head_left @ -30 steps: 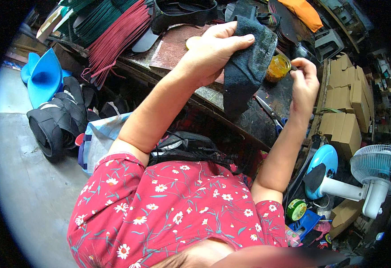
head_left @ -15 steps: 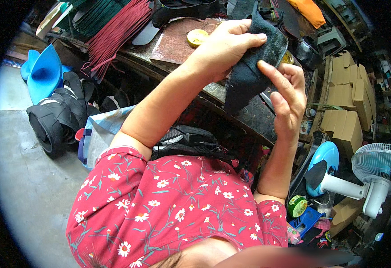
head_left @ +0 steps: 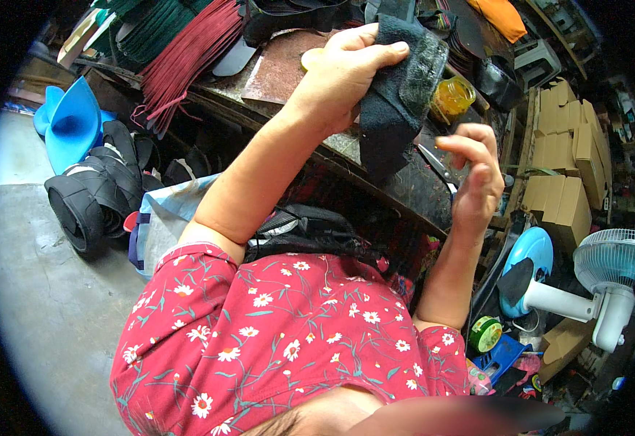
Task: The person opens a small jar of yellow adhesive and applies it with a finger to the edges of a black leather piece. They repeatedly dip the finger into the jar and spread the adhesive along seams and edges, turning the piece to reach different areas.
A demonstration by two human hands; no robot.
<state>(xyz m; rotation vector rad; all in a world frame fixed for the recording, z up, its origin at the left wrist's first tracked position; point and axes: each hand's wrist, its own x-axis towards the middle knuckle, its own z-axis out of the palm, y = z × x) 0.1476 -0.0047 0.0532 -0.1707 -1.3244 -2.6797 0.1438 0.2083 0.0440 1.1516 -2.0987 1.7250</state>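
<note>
My left hand (head_left: 346, 73) grips a dark piece of cloth (head_left: 397, 102) above the work table, its thumb on top and the other fingers hidden underneath. One upper patch of the cloth looks greyer and glossier than the rest. My right hand (head_left: 477, 178) is just right of the cloth, not touching it; its fingers are loosely bent, apart and hold nothing. A yellowish smear shows on a fingertip. Beyond that hand stands a glass jar (head_left: 453, 98) of yellow, sticky-looking stuff. Scissors (head_left: 437, 166) lie on the table between the cloth and my right hand.
Red strips (head_left: 186, 62) are bundled at the table's far left, beside a reddish-brown board (head_left: 277, 69). Black rolled material (head_left: 88, 189) and blue foam sheets (head_left: 70, 123) sit left on the floor. Cardboard boxes (head_left: 558, 203) and a fan (head_left: 608, 269) stand at right.
My right hand has drawn away from the cloth, moving slightly right and down. The left hand and cloth have shifted a little left and up, uncovering the jar and scissors.
</note>
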